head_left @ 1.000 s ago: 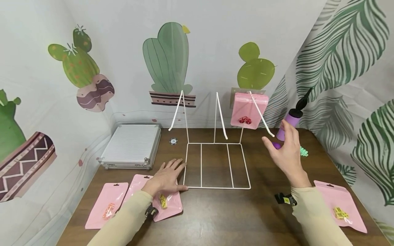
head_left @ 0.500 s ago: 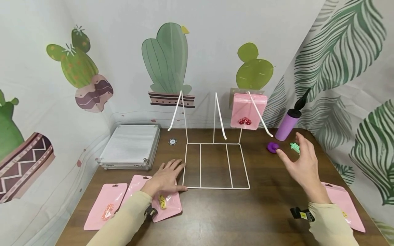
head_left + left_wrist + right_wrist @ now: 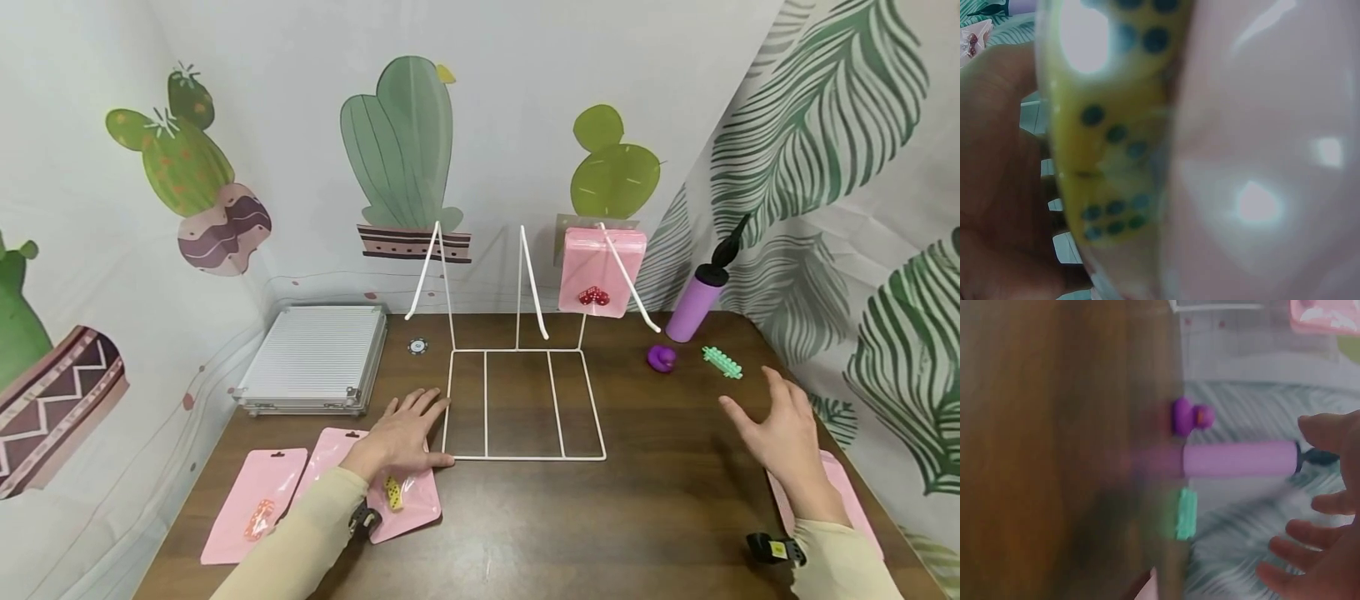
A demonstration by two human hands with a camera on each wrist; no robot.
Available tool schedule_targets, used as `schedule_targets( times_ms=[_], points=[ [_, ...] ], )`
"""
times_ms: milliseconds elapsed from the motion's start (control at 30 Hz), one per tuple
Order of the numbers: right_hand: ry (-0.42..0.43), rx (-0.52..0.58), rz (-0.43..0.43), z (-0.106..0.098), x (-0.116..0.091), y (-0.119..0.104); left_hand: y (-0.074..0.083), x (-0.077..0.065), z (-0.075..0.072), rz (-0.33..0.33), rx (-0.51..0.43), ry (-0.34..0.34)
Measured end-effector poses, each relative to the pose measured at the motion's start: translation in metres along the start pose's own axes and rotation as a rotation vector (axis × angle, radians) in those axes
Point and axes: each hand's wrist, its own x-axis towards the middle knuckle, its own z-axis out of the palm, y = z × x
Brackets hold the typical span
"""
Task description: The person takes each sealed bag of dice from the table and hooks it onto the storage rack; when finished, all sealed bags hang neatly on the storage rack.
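Observation:
My left hand lies flat with fingers spread, over the upper part of a pink pouch holding yellow dice and touching the left edge of a white wire rack. In the left wrist view, those yellow dice fill the near view through clear film. My right hand hovers with parted fingers and holds nothing. Beneath its wrist is another pink pouch, partly hidden. From the rack's right hook hangs a pink pouch with red dice; the middle and left hooks are bare.
A pink pouch with orange dice lies at the left. Behind it stands a silver case, with a poker chip beside it. A purple duck, a purple hand pump and a green bumpy piece are back right.
My right hand has moved right and toward me, away from the hanging pouch, and is now over the right-hand pouch's upper part. My left hand has stayed in place.

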Motion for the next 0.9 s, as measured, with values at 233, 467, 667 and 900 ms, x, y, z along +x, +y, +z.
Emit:
schedule_targets(
  times_ms=[233, 467, 667, 900],
  points=[
    [-0.171, -0.081, 0.092, -0.008, -0.007, 0.029, 0.000, 0.000, 0.000, -0.001, -0.003, 0.003],
    [-0.331, -0.140, 0.244, -0.017, -0.008, 0.048, -0.001, 0.001, 0.000, -0.002, -0.005, 0.005],
    [-0.455, -0.171, 0.368, -0.018, -0.010, 0.057, -0.001, 0.001, 0.000, -0.001, -0.010, -0.002],
    [-0.508, -0.176, 0.446, -0.020, -0.011, 0.063, -0.001, 0.001, 0.000, 0.001, -0.012, -0.004]
  ],
)
